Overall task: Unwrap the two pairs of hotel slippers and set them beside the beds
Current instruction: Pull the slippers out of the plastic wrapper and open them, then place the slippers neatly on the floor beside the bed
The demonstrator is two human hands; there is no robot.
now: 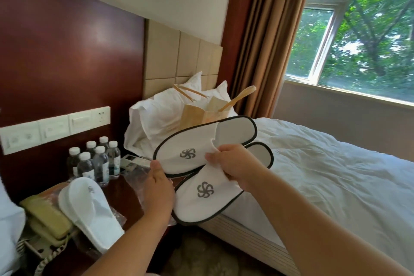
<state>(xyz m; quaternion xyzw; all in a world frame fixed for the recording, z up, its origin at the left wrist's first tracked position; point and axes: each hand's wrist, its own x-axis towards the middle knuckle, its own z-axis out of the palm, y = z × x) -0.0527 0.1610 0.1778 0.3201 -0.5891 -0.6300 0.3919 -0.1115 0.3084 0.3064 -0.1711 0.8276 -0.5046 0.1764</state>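
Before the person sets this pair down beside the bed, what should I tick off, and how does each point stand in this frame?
1. Wrapping off the pair of white cloth slippers with dark trim and grey pinwheel logos: ok, no plastic round them.
2. Right hand hold: ok, it pinches the slippers' uppers.
3. Left hand hold: cannot tell; thumb at the upper slipper's toe, fingers hidden.
4. Second pair of plain white slippers unwrapped: cannot tell; it lies on crumpled clear plastic on the dark wooden nightstand.
5. Floor beside the white-sheeted bed free: cannot tell, arms and slippers hide most.
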